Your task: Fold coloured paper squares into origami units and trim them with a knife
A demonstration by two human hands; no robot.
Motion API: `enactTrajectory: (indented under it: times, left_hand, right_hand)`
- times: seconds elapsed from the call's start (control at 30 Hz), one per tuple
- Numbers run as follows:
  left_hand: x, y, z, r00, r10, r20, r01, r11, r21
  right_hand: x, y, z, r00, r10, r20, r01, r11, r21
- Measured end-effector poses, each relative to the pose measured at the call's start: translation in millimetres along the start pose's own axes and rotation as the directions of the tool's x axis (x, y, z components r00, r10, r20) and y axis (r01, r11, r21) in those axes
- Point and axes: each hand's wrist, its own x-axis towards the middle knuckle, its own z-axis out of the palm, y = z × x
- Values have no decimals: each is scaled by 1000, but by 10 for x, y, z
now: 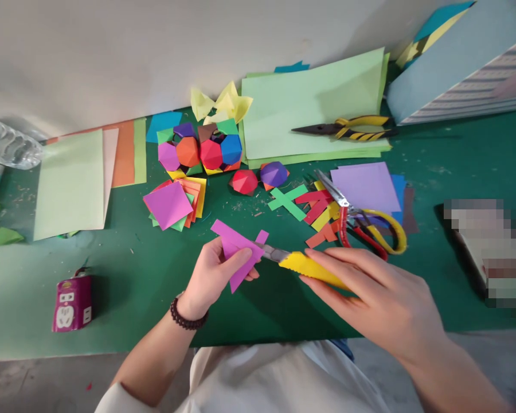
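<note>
My left hand (221, 267) pinches a purple paper piece (236, 246) between thumb and fingers, above the green table. The piece has narrow arms sticking out to several sides. Wrapped in my right hand (378, 298) is a yellow-handled tool (309, 267) with short silver metal jaws, which looks like snips; its exact kind is hard to tell. The metal tip meets the paper at its right side, close to my left thumb. Beyond my hands lie a stack of coloured paper squares (167, 205) and cross-shaped paper strips (287, 202).
Red-and-yellow-handled scissors (348, 213) lie right of centre. Black-and-yellow needle-nose pliers (344, 128) rest on pale green sheets (279, 109). Folded paper balls (187, 152) stand at the back. A purple socket adapter (73, 303) is at left, a water bottle (11, 143) far left.
</note>
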Motion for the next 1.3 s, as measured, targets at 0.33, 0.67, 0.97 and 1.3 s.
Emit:
enactTrajectory:
  times: [0.33, 0.67, 0.97, 1.3]
  left_hand:
    - [14, 5, 32, 999, 37, 9, -38, 999, 24]
    - [0, -8, 39, 991, 127, -46, -130, 989, -72]
    - [22, -4, 45, 982, 131, -133, -139, 989, -49]
    - [-14, -57, 98, 963, 173, -206, -184, 982, -35]
  right_hand:
    - [-6, -2, 40, 1000, 15, -6, -15, 1000, -25]
    - [-26, -7, 65, 1000, -7, 11, 7, 1000, 6]
    - [-47, -40, 83, 1000, 9, -25, -8, 999, 31]
    - [-65, -79, 109, 998, 53, -41, -52, 998, 26]
